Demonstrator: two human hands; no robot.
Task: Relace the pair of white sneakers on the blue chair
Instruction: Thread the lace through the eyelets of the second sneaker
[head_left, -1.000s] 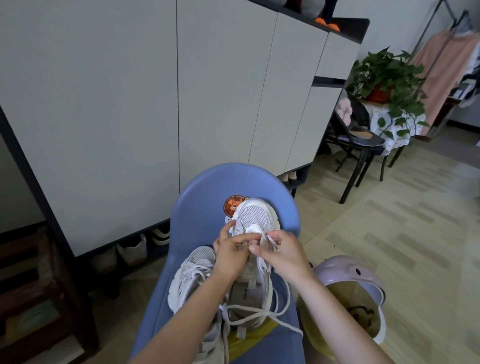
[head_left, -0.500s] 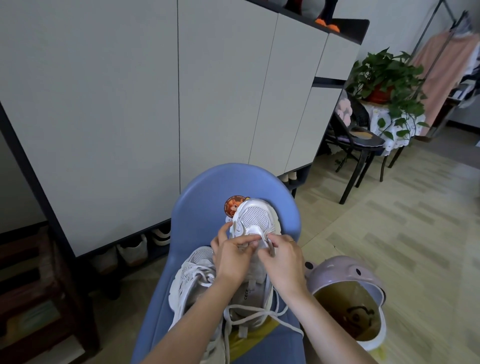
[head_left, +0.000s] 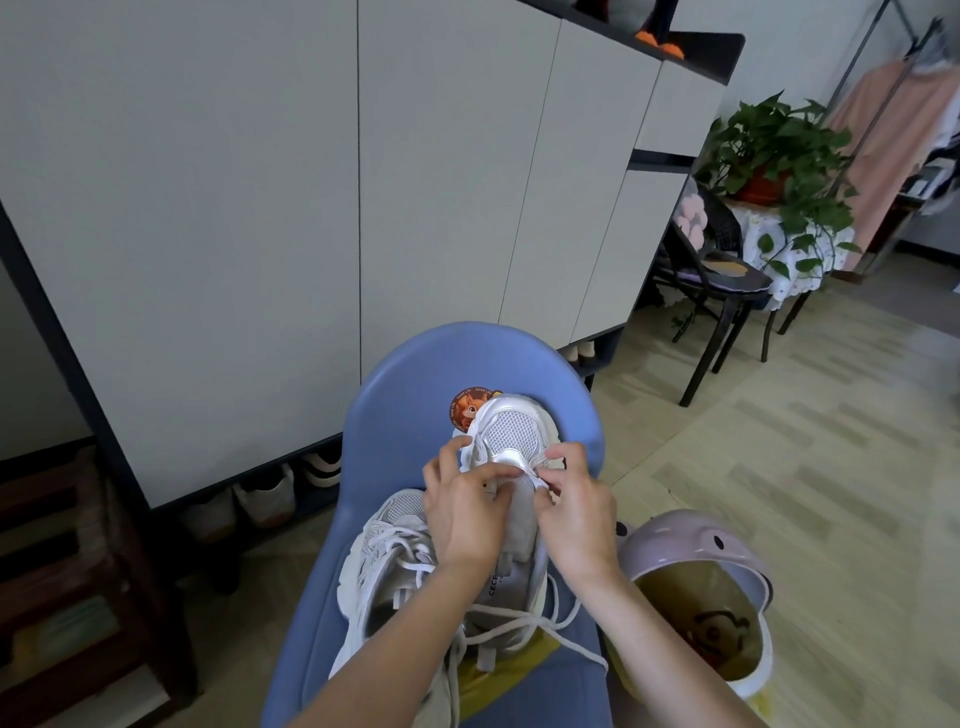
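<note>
Smooth rounded blue chair (head_left: 395, 415), moulded plastic, is lying under both hands. Two white sneakers with mesh toes are sitting on its seat: upright sneaker (head_left: 511, 431) between the hands, second sneaker (head_left: 384, 561) lying left of the left wrist. Left hand (head_left: 465, 512) is curling over the tongue, pinching near the eyelets. Right hand (head_left: 576, 512) is pinching the flat white lace (head_left: 537, 480). Loose lace ends are trailing below the wrists.
</note>
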